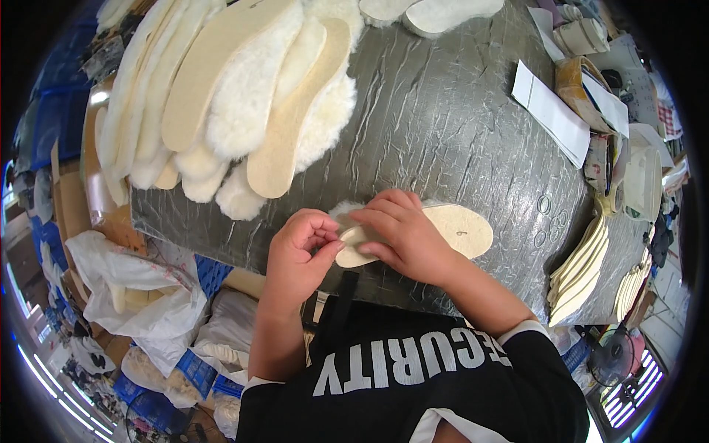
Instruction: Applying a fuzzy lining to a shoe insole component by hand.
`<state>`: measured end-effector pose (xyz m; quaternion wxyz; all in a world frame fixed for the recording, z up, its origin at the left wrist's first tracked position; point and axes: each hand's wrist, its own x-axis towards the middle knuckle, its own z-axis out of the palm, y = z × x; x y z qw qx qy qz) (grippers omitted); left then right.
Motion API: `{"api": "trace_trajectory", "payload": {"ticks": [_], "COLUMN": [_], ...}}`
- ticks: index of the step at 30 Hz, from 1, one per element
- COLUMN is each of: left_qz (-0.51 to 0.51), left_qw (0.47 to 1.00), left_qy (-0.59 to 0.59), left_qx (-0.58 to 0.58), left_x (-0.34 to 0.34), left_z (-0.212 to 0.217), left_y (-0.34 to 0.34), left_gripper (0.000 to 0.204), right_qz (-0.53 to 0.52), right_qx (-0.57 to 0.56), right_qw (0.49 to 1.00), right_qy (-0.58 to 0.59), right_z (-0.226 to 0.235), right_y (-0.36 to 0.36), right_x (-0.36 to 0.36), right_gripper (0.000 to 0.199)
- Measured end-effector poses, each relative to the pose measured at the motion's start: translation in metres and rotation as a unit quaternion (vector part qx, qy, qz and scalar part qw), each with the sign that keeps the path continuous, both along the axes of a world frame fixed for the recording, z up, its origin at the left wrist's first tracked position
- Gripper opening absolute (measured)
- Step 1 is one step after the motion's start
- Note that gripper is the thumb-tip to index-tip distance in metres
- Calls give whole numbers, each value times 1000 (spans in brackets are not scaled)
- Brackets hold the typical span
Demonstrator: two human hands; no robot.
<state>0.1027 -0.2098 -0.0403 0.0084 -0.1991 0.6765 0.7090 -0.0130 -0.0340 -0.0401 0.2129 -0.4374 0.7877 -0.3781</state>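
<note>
A cream insole (467, 230) lies near the front edge of the table, its smooth backing up and white fleece showing along the far side. My left hand (301, 244) is closed at its narrow left end, thumb and curled fingers pinching the edge. Across the middle, my right hand (408, 238) grips the insole, with the thumb on the near side and the fingers over the far side. Both hands hide part of the insole, and the wide right end sticks out past my right hand.
Fleece insoles (244, 111) are heaped at the table's far left. More insoles (450, 15) lie at the far edge. On the right are stacked cream pieces (581, 269), white paper (550, 111) and a tape roll (576, 80). A white plastic bag (140, 295) stands below left, beside a fan (617, 354) lower right.
</note>
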Motion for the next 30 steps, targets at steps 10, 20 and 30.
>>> {"api": "trace_trajectory", "payload": {"ticks": [10,20,30], "left_qz": [74,55,-7], "left_qw": [975,979,992], "left_qy": [-208,-46,-28], "left_qx": [-8,190,119], "left_x": [4,5,-15], "left_z": [-19,-22,15], "left_y": [16,21,32], "left_gripper": [14,6,3], "right_qz": [19,-134,-152], "right_qx": [-57,-98,-135], "right_qw": [988,914,902], "right_qy": [-144,-371,-381], "right_z": [4,9,12], "right_y": [8,13,27], "right_x": [-3,-8,-11], "right_gripper": [15,8,9]}}
